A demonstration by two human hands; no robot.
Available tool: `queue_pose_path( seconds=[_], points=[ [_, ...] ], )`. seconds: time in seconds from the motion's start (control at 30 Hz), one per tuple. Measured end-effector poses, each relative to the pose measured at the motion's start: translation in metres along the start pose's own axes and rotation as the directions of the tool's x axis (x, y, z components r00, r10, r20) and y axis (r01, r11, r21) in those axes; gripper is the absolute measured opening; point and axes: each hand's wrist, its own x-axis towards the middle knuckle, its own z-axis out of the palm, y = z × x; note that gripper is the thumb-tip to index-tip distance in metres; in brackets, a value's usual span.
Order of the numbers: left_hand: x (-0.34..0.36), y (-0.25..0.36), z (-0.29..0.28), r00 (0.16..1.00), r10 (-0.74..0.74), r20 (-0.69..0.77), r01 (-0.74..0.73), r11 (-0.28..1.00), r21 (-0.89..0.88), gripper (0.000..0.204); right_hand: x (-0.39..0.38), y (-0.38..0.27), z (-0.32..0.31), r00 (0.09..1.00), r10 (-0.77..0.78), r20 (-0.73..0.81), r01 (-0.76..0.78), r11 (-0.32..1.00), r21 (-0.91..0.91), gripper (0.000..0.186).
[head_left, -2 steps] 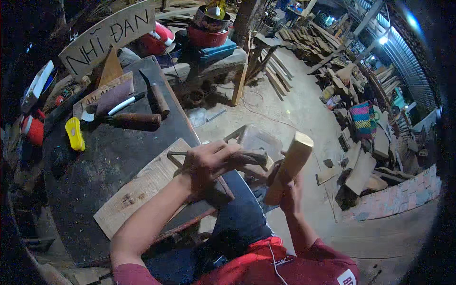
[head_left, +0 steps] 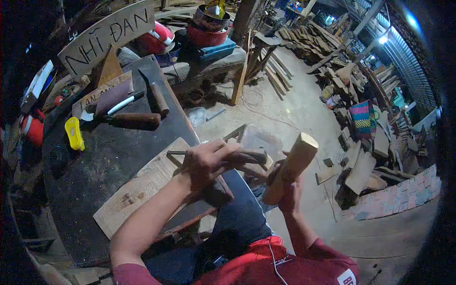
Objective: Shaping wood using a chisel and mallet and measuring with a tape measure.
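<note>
My left hand [head_left: 206, 159] is closed around a dark wooden tool [head_left: 251, 156] with a blunt rounded end, held over the black table's corner. A thin dark bar [head_left: 175, 156] sticks out on the other side of the hand; the tool's kind is not clear. To its right, my right hand [head_left: 290, 194] grips a thick, short wooden block [head_left: 298, 159] with a pale cut end tilted up. The block stands apart from the tool's end. Below my left hand and forearm lies a flat light wooden board [head_left: 137, 194] on the black table [head_left: 109, 166].
On the table are a yellow tool [head_left: 74, 134], a dark wooden handle [head_left: 137, 120], a white marker [head_left: 124, 104] and a knife [head_left: 158, 97]. A lettered sign [head_left: 107, 35] stands behind. Wood scraps and a woven bag [head_left: 363, 118] are at right.
The wooden block in my right hand has shifted slightly to the right, away from the tool. My left hand has hardly moved.
</note>
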Motion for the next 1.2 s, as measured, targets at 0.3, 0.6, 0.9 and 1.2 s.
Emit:
queue_pose_path(
  seconds=[0.3, 0.6, 0.9, 1.2],
  points=[
    [0.002, 0.001, -0.001, 0.998, -0.056, 0.029, 0.055, 0.998, 0.018, 0.043, -0.002, -0.010, 0.014, 0.961, 0.273, -0.050, -0.257, 0.944, 0.208, 0.067],
    [-0.008, -0.010, 0.005, 0.990, -0.131, 0.047, 0.135, 0.987, -0.090, 0.045, -0.004, -0.008, 0.024, 0.943, 0.334, -0.008, -0.328, 0.931, 0.163, 0.068],
    [-0.005, -0.012, 0.006, 0.999, -0.044, -0.006, 0.044, 0.998, -0.034, 0.049, 0.006, 0.022, -0.012, 0.941, 0.317, -0.117, -0.324, 0.945, -0.042, 0.045],
    [-0.009, -0.016, 0.018, 0.998, -0.068, -0.003, 0.068, 0.995, -0.078, 0.051, 0.021, -0.019, -0.017, 0.906, 0.210, 0.368, -0.404, 0.687, 0.604, 0.052]
  ],
)
